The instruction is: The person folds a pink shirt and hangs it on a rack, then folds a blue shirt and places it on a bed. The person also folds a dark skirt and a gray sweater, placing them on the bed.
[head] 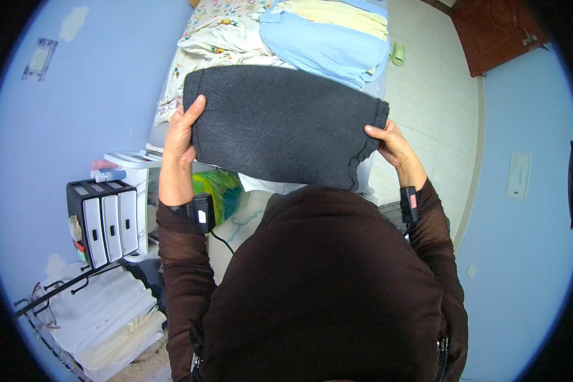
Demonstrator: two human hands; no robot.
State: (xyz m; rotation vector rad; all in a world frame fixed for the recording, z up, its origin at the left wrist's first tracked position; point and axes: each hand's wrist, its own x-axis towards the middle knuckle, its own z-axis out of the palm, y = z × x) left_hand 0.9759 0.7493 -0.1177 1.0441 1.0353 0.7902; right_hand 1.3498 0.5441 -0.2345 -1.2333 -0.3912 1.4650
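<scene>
A dark grey fabric garment (281,124) is stretched out flat between my two hands in front of my body. My left hand (184,129) grips its left edge, thumb on top and fingers hidden behind the cloth. On the other side, my right hand (392,142) pinches the gathered, ruffled right edge, its fingers mostly behind. Beyond the garment lies light blue folded clothing (324,43) with pale yellow cloth (334,16) on it. A white printed cover (224,40) lies crumpled beside them on the bed.
At left stands a black organizer with white drawers (110,229) beside a white shelf unit (136,160). A black rack (59,289) with white cloth (100,305) is at lower left. Green slippers (398,54) lie on the tiled floor (420,100), near a brown door (494,33).
</scene>
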